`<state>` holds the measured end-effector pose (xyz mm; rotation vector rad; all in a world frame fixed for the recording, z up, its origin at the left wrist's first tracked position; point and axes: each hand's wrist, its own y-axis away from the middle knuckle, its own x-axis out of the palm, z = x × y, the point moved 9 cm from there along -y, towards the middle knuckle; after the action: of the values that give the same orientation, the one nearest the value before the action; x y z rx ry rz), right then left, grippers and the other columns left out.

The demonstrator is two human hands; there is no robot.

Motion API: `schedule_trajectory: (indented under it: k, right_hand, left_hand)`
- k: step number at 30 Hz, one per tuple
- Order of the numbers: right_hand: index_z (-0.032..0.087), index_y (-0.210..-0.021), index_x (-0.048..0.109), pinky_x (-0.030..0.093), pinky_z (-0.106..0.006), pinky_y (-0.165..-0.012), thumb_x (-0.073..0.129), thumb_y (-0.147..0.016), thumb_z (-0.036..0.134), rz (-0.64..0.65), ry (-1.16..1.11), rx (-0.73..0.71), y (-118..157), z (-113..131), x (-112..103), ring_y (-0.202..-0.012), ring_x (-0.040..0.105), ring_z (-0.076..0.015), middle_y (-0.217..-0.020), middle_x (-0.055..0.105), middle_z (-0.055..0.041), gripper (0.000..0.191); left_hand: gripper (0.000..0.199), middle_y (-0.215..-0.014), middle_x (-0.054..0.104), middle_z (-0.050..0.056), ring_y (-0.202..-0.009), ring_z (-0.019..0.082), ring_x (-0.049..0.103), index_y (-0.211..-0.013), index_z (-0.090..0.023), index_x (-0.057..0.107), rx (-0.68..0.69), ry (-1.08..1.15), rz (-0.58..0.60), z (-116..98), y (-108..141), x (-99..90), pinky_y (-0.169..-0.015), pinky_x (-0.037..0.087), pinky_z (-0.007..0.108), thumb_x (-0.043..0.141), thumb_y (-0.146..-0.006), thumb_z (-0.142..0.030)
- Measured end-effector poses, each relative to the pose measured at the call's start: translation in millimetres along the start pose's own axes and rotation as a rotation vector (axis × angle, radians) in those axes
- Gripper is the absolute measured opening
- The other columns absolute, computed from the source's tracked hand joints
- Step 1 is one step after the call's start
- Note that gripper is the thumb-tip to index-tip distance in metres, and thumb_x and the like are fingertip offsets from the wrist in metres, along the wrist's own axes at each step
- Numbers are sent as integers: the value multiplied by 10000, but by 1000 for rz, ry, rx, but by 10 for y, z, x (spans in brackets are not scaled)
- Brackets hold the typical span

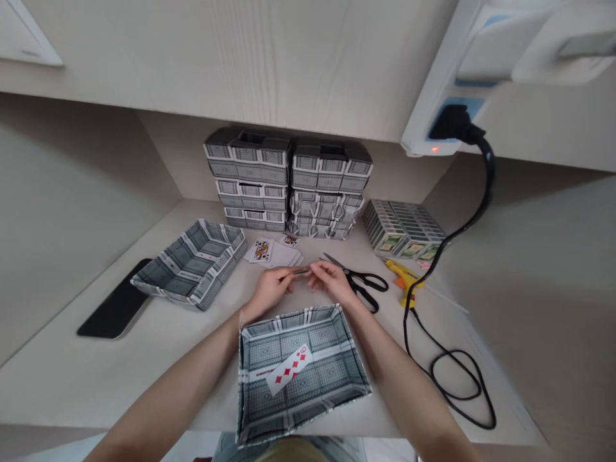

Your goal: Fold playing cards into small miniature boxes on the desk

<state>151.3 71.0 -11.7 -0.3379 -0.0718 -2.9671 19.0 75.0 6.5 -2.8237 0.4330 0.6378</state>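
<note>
Currently, both grips are closed: my left grip [287, 277] and right grip [314, 271] pinch a small card piece [301, 272] between them, nearly edge-on; its face cannot be read. It sits over the table [86, 385], just beyond a card-built tray [332, 333] at 6 o'clock. That tray's base and four walls stand formed; a cut diamond strip [289, 370] lies inside, unattached by my reading. A second tray [221, 276], at 9 o'clock, looks about equally far along. Between 11 and 1 o'clock: stacked card boxes [260, 176], judged finished. Remaining: the held piece, joined to nothing visible; loose playing cards [282, 255] at 10 o'clock, seemingly uncut. Black scissors [353, 274] and yellow glue gun [407, 276], both 3 o'clock, lie untouched.
</note>
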Motion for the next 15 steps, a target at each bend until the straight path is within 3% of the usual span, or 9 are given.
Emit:
schedule_trajectory:
  k: [3,5,7,9,12,15]
  right_hand:
    - [175,-804,618,515,-258,-537,703,-591,404,-9,0,-13,-4,6,-11,-609,602,-142,-672,636,-3,324]
    - [175,-771,614,526,-278,-585,721,-568,370,-28,8,-11,-4,1,-11,-639,605,-147,-695,636,-4,301]
    - [176,-725,590,529,-285,-603,739,-539,342,-59,9,-19,-2,8,-15,-634,598,-142,-685,623,5,290]
    - [181,-707,557,529,-282,-594,753,-515,321,-87,5,-28,0,24,-18,-614,588,-132,-665,605,20,308]
    - [190,-740,530,528,-278,-580,759,-501,308,-93,1,-26,-2,33,-11,-601,582,-126,-661,594,32,350]
    - [191,-752,538,524,-275,-575,744,-526,329,-61,33,-18,-12,4,15,-582,585,-124,-657,597,31,336]
  left_hand:
    - [339,-862,673,46,-689,128,596,-1067,-189,616,77,-52,-28,-70,-9,-48,-693,462,246,396,-810,-205]
    - [344,-1036,637,63,-889,159,581,-1086,-186,605,125,-36,-49,-135,-9,-77,-811,436,273,394,-815,-215]
    - [355,-1105,606,71,-969,173,550,-1117,-171,577,116,23,-85,-143,-11,-116,-846,420,280,399,-828,-274]
    - [382,-1029,628,71,-866,166,571,-1106,-151,567,49,91,-108,-83,-21,-135,-753,451,262,391,-835,-355]
    - [379,-724,619,21,-616,129,525,-870,-131,615,-15,96,-52,-13,-45,-73,-557,421,216,391,-824,-433]
    - [350,-594,543,-12,-574,111,466,-691,-138,581,15,20,-16,-39,-61,-30,-535,373,197,434,-800,-436]
